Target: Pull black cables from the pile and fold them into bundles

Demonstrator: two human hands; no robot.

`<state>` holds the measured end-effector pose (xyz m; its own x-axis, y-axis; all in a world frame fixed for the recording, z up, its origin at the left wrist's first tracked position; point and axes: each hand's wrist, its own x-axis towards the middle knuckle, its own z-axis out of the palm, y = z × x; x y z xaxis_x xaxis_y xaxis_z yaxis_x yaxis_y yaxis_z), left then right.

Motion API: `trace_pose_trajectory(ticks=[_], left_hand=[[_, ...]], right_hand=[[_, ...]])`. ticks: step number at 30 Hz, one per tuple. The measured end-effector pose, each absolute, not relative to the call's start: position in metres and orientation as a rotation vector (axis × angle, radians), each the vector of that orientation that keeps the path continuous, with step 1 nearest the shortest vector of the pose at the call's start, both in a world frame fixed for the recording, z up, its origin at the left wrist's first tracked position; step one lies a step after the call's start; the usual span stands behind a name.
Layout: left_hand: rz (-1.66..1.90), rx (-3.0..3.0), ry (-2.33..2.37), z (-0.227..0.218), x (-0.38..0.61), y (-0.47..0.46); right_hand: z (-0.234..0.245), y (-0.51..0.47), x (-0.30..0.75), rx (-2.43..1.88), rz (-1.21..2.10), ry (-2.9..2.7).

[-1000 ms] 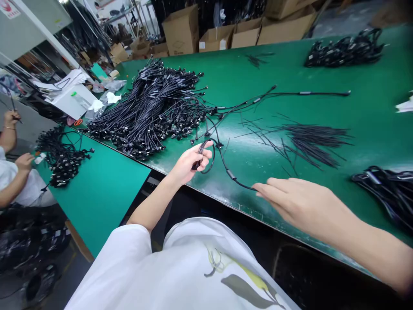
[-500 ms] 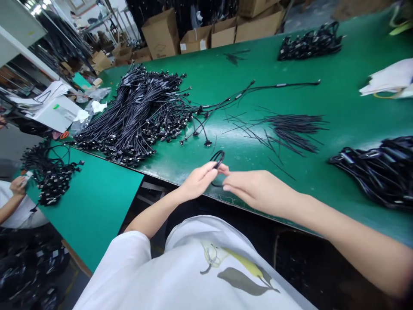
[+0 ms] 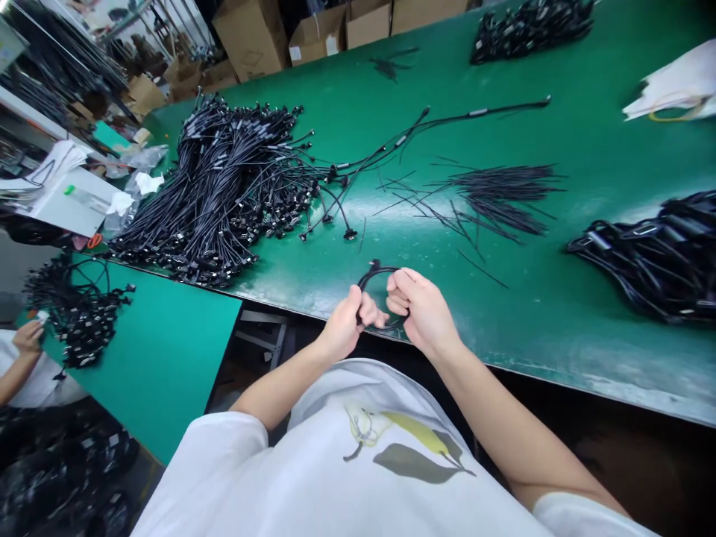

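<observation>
A small coil of black cable [image 3: 376, 274] is held just above the near edge of the green table [image 3: 531, 313]. It is pinched on one side by the left hand [image 3: 344, 332] and on the other by the right hand [image 3: 422, 313], with fingers curled over the loops. It is judged light, limp and springy, best gripped where the loops gather. A pile of loose cables [image 3: 224, 186] lies further left, and thin black ties [image 3: 503, 198] lie beyond.
</observation>
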<state>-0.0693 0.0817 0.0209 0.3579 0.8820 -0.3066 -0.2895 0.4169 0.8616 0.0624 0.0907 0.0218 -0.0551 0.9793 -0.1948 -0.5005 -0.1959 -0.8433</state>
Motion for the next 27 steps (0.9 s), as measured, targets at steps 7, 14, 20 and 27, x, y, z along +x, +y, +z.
trace_pose_trajectory(ticks=[7,14,20,27], left_hand=[[0.603,1.320,0.908,0.013,-0.076,0.069],[0.270,1.299,0.812,0.009,-0.087,0.059],[0.301,1.040,0.580,0.012,-0.082,0.058],[0.237,0.496,0.482,0.019,-0.076,0.049]], right_hand=[[0.031,0.079,0.051,-0.895,1.587,-0.679],[0.023,0.063,0.048,-0.973,1.243,-1.126],[0.040,0.067,0.060,-0.866,1.690,-0.811],[0.040,0.077,0.064,-0.844,1.710,-0.783]])
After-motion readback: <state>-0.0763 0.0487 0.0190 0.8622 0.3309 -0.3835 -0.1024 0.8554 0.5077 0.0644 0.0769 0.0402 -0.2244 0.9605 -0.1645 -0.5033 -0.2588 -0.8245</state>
